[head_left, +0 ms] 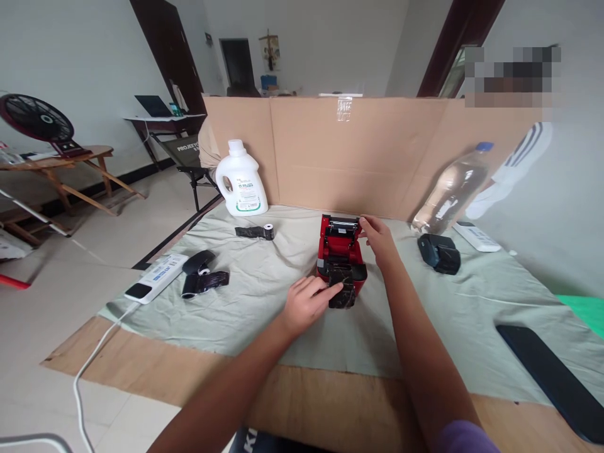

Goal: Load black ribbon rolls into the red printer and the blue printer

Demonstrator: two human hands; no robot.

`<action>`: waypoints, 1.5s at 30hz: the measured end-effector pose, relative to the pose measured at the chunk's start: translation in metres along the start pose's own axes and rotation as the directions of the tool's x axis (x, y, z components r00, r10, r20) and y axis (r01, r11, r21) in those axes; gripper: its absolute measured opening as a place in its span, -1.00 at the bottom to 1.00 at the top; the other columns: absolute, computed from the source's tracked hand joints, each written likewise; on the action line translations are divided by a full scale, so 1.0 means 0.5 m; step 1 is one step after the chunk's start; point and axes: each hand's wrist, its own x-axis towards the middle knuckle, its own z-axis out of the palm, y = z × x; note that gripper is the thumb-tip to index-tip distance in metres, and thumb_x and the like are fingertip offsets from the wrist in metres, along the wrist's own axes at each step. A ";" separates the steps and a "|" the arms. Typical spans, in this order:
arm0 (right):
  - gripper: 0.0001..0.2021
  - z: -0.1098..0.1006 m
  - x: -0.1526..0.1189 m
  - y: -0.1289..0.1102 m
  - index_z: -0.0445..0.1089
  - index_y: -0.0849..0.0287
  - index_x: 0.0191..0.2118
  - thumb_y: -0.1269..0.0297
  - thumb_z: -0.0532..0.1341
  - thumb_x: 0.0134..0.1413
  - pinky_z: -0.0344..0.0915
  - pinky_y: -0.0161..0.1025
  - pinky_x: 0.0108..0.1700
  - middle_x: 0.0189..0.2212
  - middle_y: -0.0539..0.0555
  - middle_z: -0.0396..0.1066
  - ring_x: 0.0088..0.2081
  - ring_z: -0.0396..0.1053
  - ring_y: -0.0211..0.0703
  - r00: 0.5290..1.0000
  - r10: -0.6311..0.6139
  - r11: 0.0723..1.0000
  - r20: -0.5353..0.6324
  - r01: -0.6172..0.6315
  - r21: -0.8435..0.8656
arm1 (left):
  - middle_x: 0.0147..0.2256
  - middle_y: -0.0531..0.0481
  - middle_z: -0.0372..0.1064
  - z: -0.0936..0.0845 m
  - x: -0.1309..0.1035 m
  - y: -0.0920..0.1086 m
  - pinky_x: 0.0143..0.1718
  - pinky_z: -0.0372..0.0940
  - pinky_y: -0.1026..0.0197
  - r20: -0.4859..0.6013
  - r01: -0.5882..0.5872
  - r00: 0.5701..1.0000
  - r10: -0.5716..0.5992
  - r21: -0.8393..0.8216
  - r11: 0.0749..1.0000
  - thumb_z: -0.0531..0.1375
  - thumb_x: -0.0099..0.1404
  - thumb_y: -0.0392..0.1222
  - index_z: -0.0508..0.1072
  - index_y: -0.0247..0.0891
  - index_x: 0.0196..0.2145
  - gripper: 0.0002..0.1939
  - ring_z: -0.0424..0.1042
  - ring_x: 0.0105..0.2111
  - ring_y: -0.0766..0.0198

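Observation:
A small red and black receipt printer (343, 246) stands on the cloth with its lid (343, 225) raised, showing the red inside. From its front hangs a black paper strip (341, 298) with thin light marks. My left hand (304, 302) is closed beside the printer's front, its index finger laid across the strip and pressing it; the thumb is hidden. At the right side of the raised lid, my right hand (377, 238) grips the lid's edge with its fingertips.
Paper rolls (255, 231) (205, 284) lie to the left, near a white power strip (158, 277). Behind stand a white detergent jug (243, 182) and a cardboard screen (340, 157). Rightward are a large leaning bottle (450, 189), a black device (438, 253) and a phone (550, 374). A person sits beyond the bottle.

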 end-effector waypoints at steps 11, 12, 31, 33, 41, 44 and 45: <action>-0.71 -0.007 -0.051 0.028 0.41 0.14 -0.40 -0.01 0.29 0.00 0.15 -0.28 -0.37 -0.48 -0.03 0.34 -0.39 0.25 -0.22 0.996 -0.092 0.987 -0.021 0.094 0.130 | -0.14 -0.03 0.55 0.013 0.003 0.010 -0.11 0.46 0.29 -0.078 0.044 0.995 -0.065 -0.245 0.968 -0.06 0.41 -0.38 0.45 -0.15 0.11 -0.55 0.54 -0.15 0.33; -0.71 -0.006 -0.052 0.029 0.41 0.14 -0.40 0.00 0.29 0.01 0.14 -0.28 -0.37 -0.48 -0.02 0.34 -0.39 0.24 -0.22 0.995 -0.094 0.987 -0.026 0.096 0.132 | -0.13 -0.03 0.55 0.013 0.005 0.010 -0.09 0.46 0.28 -0.083 0.046 0.994 -0.066 -0.224 0.974 -0.06 0.41 -0.38 0.46 -0.14 0.10 -0.55 0.54 -0.14 0.32; -0.63 0.001 -0.054 0.027 0.36 0.13 -0.38 -0.11 0.23 -0.02 0.18 -0.29 -0.36 -0.50 -0.05 0.31 -0.40 0.25 -0.21 0.997 -0.047 0.994 -0.054 0.052 0.095 | -0.28 -0.01 0.58 -0.002 0.096 -0.016 -0.20 0.46 0.25 0.163 0.486 0.857 -0.489 -0.573 0.660 0.03 0.44 -0.21 0.48 -0.22 0.07 -0.66 0.54 -0.31 0.30; -0.64 0.000 -0.055 0.024 0.36 0.14 -0.39 -0.11 0.22 -0.03 0.18 -0.30 -0.38 -0.49 -0.04 0.32 -0.40 0.25 -0.21 0.997 -0.051 0.993 -0.055 0.056 0.102 | -0.34 0.02 0.57 -0.008 0.106 -0.021 -0.28 0.45 0.28 0.187 0.496 0.855 -0.484 -0.567 0.657 0.02 0.45 -0.18 0.47 -0.23 0.08 -0.65 0.52 -0.40 0.33; -0.70 0.003 -0.089 0.042 0.39 0.11 -0.22 0.02 0.19 0.01 0.30 -0.24 -0.31 -0.30 0.06 0.42 -0.29 0.34 -0.11 0.998 0.003 0.995 -0.068 0.004 0.100 | -0.14 -0.04 0.56 -0.032 0.065 -0.009 -0.17 0.43 0.29 0.145 0.131 0.986 -0.085 -0.343 0.930 -0.02 0.43 -0.33 0.44 -0.17 0.10 -0.62 0.55 -0.22 0.31; -0.57 0.002 -0.116 0.077 0.36 0.07 0.00 0.08 0.20 -0.02 0.36 -0.12 -0.08 0.04 0.15 0.37 -0.07 0.37 -0.01 0.994 0.029 0.997 -0.109 -0.020 0.080 | -0.35 0.01 0.51 -0.037 0.043 -0.001 -0.36 0.39 0.33 0.166 -0.084 0.980 0.114 -0.177 0.981 -0.02 0.43 -0.33 0.44 -0.18 0.07 -0.63 0.49 -0.40 0.35; -0.52 0.001 -0.124 0.090 0.34 0.05 0.06 0.09 0.20 -0.03 0.35 -0.09 -0.01 0.11 0.16 0.33 -0.02 0.37 0.01 0.994 0.045 0.996 -0.104 -0.036 0.082 | -0.38 0.02 0.49 -0.037 0.037 0.000 -0.38 0.38 0.34 0.166 -0.126 0.975 0.148 -0.138 0.982 -0.02 0.43 -0.32 0.45 -0.19 0.06 -0.64 0.48 -0.43 0.35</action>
